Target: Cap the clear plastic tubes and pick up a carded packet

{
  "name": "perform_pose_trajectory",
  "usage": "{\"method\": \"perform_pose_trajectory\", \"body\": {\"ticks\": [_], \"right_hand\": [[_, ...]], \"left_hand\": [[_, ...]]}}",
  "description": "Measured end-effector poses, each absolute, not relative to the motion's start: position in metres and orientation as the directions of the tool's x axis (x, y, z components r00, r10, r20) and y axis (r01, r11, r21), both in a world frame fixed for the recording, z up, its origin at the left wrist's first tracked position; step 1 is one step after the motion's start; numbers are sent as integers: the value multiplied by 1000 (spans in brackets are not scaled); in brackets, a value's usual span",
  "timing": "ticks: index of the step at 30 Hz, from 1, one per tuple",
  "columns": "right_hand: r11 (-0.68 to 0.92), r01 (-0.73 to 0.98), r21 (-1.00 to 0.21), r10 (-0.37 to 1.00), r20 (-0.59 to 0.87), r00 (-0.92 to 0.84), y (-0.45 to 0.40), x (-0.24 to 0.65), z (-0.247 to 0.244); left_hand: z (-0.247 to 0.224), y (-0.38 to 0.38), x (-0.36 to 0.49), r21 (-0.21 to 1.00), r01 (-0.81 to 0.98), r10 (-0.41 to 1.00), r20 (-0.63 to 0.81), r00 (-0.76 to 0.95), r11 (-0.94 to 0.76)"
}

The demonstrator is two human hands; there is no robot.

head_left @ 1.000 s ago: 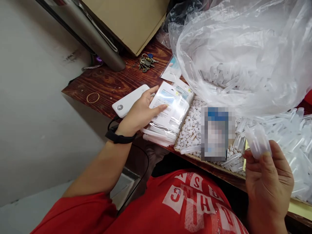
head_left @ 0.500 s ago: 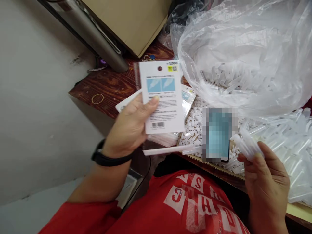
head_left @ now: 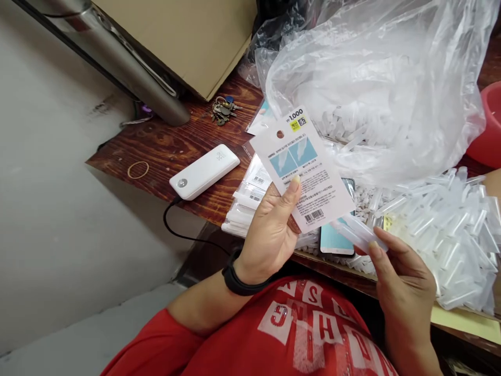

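My left hand [head_left: 270,237] is closed on a white printed packaging card [head_left: 321,183], its thumb across the front. The card tilts, with a hang hole, blue pictures and a barcode showing. My right hand [head_left: 407,284] pinches clear plastic tubes [head_left: 362,236] between thumb and fingers. Their far ends meet the card's lower right edge in view; whether they are inside a sleeve cannot be made out. Behind the card lies a phone [head_left: 332,243], partly covered. Left of it is a stack of packaged cards [head_left: 246,206] in clear sleeves.
A large clear plastic bag [head_left: 376,68] holds white plastic pieces. Loose tubes [head_left: 457,240] are heaped at right, near a red container [head_left: 489,122]. On the wooden table lie a white power bank [head_left: 205,172] with a black cable, keys [head_left: 224,109] and a rubber band [head_left: 138,169].
My left hand has moved right with the card, which now leans. My right hand has brought the tubes leftward to the card's lower edge. The power bank and keys are now uncovered.
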State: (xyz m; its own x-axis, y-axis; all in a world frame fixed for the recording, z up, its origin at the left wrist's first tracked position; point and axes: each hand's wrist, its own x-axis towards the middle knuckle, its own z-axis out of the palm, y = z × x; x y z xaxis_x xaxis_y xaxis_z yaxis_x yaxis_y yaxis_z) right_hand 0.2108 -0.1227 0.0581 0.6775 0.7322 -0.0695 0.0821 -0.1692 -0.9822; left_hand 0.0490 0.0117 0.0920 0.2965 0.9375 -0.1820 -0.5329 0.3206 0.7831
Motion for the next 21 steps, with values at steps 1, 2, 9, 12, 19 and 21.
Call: {"method": "perform_pose_trajectory", "body": {"ticks": [1,2,9,12,19,21], "right_hand": [[-154,71,-985,745,-68,664,-122,210,58],[-134,51,-990,759,-70,648,-121,209,59],[-61,-1,-998,780,-48,624,-113,204,62],[-64,19,-998,794,-39,606,-108,203,64],[-18,101,-995,817,44,576,-103,199,68],[7,155,-988,794,100,600,-103,198,67]], "left_hand": [[92,10,50,796,-524,944,-173,280,301],[91,9,51,813,-514,954,-161,253,273],[91,4,52,820,-529,968,-120,219,221],[92,2,50,765,-593,962,-133,237,252],[99,-2,43,606,-694,921,-259,290,389],[100,-4,41,586,-697,910,-294,293,414]]}}
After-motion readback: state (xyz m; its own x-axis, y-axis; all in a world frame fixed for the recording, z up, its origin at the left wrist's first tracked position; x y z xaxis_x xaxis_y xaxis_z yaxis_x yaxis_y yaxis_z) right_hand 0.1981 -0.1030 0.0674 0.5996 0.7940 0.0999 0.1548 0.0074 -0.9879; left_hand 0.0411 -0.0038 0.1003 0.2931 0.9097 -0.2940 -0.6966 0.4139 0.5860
